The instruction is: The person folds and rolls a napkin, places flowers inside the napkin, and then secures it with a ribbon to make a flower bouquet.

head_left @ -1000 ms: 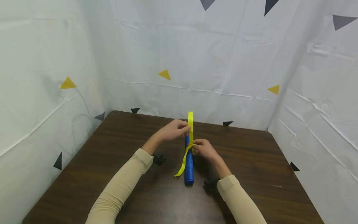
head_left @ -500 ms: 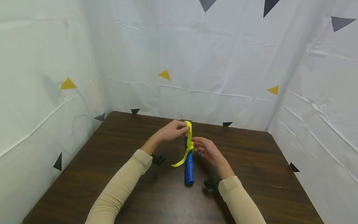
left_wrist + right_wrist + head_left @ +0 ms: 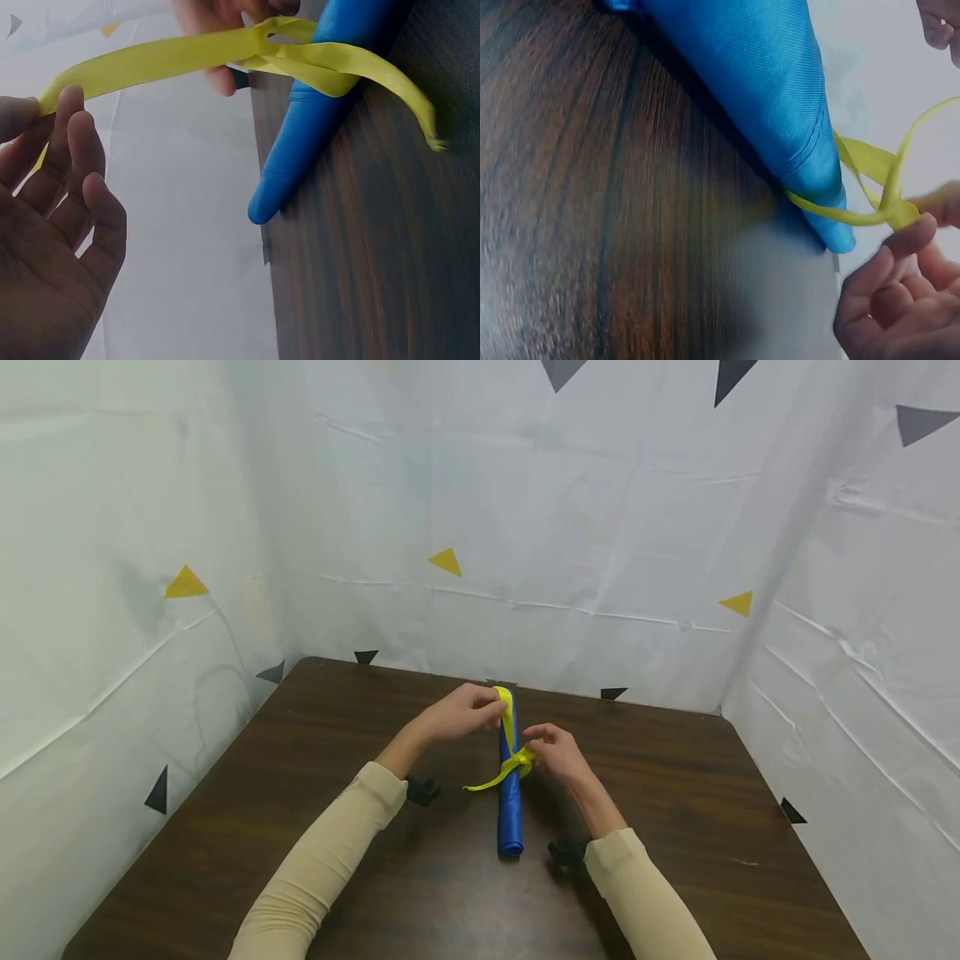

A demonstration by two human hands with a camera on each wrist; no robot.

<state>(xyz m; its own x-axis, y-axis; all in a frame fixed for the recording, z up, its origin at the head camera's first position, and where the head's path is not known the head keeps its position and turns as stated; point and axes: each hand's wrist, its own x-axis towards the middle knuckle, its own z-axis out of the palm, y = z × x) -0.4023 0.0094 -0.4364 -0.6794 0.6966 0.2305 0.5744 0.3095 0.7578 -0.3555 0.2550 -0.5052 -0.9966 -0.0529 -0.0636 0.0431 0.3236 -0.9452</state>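
A rolled blue cloth lies lengthwise on the table, its near end towards me. Round its middle runs a yellow ribbon, crossed over itself, with one loose tail lying out to the left. My left hand pinches the other end of the ribbon between thumb and forefinger, above the far part of the roll; the left wrist view shows this length stretched from the crossing. My right hand is just right of the roll. In the right wrist view its thumb and fingertips pinch the ribbon near the crossing.
The brown wooden table meets white sheeting at the back and both sides. Small black devices show beneath the wrists.
The left hand's ribbon end has been lowered to a short length by its fingers. My right hand let go, spread its fingers, then pinched the ribbon by the crossing. The loose tail swung up leftward.
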